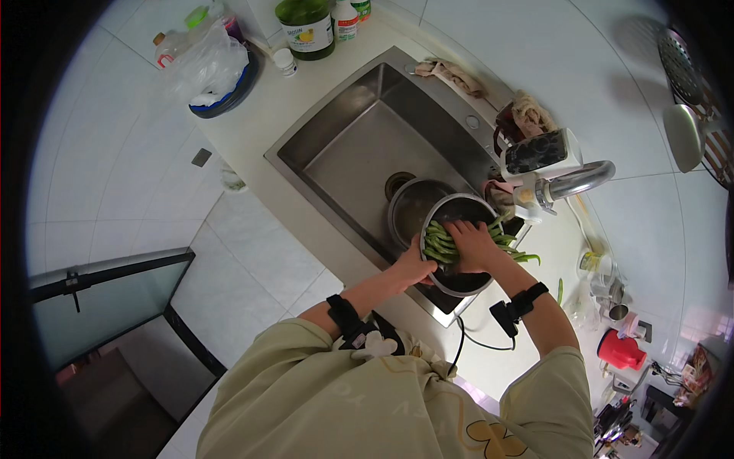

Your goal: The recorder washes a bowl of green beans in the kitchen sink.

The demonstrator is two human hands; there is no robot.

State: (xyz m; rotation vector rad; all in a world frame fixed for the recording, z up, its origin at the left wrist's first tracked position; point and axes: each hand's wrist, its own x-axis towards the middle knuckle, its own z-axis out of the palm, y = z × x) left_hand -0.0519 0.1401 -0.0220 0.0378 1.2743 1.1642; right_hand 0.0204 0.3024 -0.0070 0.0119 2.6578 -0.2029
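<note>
My left hand (pixel 417 265) grips the near-left rim of a metal bowl (pixel 461 286), which is held over the right end of the sink. Long green beans (pixel 440 243) lie in this bowl, and some stick out past its right rim. Inside the bowl, my right hand (pixel 473 246) rests on the beans, its fingers pointing away from me. Its palm side is hidden, so whether it grips any beans cannot be seen. Partly under the bowl, a second metal bowl (pixel 414 207) stands in the stainless steel sink (pixel 350 137), beside the drain (pixel 399 185).
A curved metal faucet (pixel 582 179) juts out right of the sink. Cloths (pixel 450 76) lie along the back edge. A green-lidded jar (pixel 307 31) and a white bottle (pixel 285 62) stand on the left counter. One loose bean (pixel 560 291) and a black cable (pixel 487 346) lie on the right counter.
</note>
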